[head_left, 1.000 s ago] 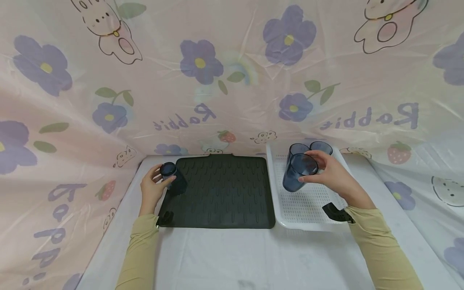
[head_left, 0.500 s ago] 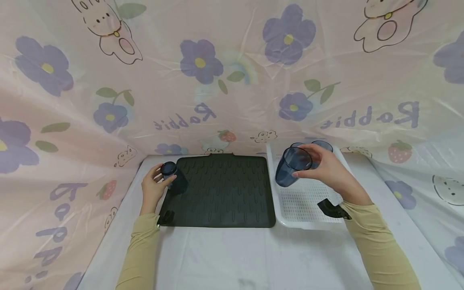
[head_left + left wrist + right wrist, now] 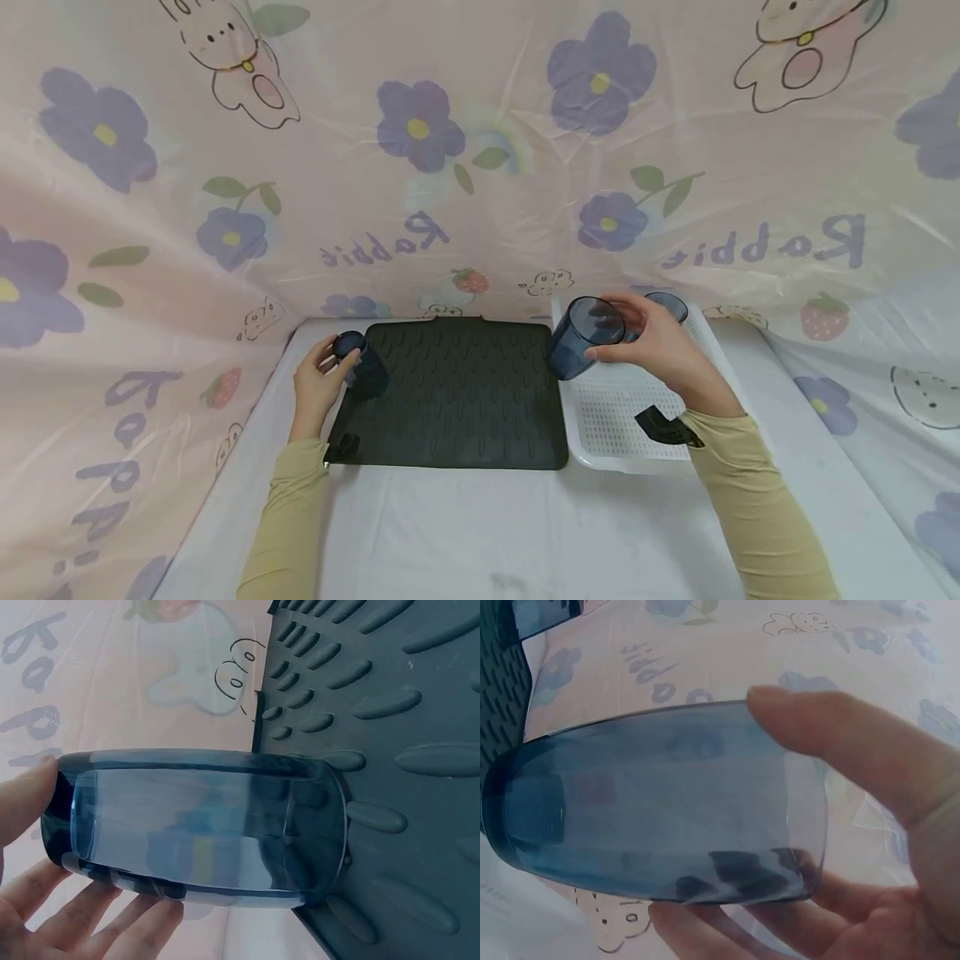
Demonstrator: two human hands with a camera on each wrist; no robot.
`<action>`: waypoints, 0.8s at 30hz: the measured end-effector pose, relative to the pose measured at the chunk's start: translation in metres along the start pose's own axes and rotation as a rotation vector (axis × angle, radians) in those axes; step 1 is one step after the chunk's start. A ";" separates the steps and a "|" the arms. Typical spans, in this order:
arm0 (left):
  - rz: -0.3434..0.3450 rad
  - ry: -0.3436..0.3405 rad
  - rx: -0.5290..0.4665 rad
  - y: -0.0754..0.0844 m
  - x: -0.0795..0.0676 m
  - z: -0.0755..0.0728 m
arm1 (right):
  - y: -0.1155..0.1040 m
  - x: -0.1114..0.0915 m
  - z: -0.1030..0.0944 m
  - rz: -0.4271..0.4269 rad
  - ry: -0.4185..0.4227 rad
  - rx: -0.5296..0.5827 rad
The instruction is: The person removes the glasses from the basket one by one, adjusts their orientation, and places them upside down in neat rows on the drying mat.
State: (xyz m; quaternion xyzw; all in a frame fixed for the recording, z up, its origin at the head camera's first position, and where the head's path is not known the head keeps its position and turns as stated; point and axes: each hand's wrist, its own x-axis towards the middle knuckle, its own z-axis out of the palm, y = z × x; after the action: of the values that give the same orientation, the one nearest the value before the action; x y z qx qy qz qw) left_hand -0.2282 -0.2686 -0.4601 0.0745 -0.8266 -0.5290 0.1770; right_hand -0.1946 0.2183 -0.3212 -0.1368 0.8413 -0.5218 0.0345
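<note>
My left hand (image 3: 315, 387) grips a dark blue drinking glass (image 3: 367, 375) by its thick base end. That glass stands upside down at the back left of the black ridged mat (image 3: 457, 400), its rim right at the ridges in the left wrist view. My right hand (image 3: 660, 346) holds a second blue glass (image 3: 577, 342) near its open rim, thumb on one side and fingers on the other. This one is mouth up and tilted, its base overlapping the mat's right edge. In the right wrist view the base of this glass (image 3: 532, 810) points away from the hand.
A white perforated tray (image 3: 622, 425) lies against the mat's right side. At its back stands another blue glass (image 3: 670, 307), partly hidden by my right hand. A patterned curtain (image 3: 487, 208) rises directly behind the mat and tray. White cloth (image 3: 450, 533) covers the table in front.
My right hand has carried its glass left, from over the tray to the mat's right edge. The left hand and its glass have stayed nearly still.
</note>
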 end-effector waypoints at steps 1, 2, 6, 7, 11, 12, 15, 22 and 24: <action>0.006 0.000 -0.001 0.000 0.000 0.000 | 0.001 0.001 0.001 -0.001 -0.001 0.019; 0.010 0.000 -0.005 0.000 0.001 0.000 | 0.001 0.002 0.002 -0.001 -0.002 0.036; 0.007 0.005 -0.015 -0.001 0.000 0.001 | 0.004 0.009 0.009 -0.004 -0.006 0.112; 0.005 0.006 -0.019 -0.001 0.000 0.001 | 0.005 0.010 0.010 0.000 -0.005 0.131; 0.006 0.011 -0.026 -0.001 -0.001 0.002 | 0.009 0.016 0.017 0.021 -0.005 0.172; 0.009 0.014 -0.027 -0.002 -0.001 0.002 | 0.010 0.018 0.019 0.024 -0.007 0.183; 0.019 0.028 -0.029 -0.002 -0.001 0.002 | 0.013 0.022 0.025 0.033 -0.015 0.209; 0.053 0.042 -0.041 -0.003 -0.002 0.001 | 0.017 0.030 0.038 0.070 0.008 0.262; 0.059 0.047 -0.046 -0.003 -0.003 0.001 | 0.018 0.031 0.042 0.072 0.012 0.292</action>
State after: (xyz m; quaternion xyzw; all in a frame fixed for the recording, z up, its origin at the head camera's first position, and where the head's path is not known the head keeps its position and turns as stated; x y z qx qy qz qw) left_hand -0.2257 -0.2685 -0.4641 0.0583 -0.8115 -0.5407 0.2136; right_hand -0.2194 0.1812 -0.3537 -0.0969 0.7611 -0.6378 0.0675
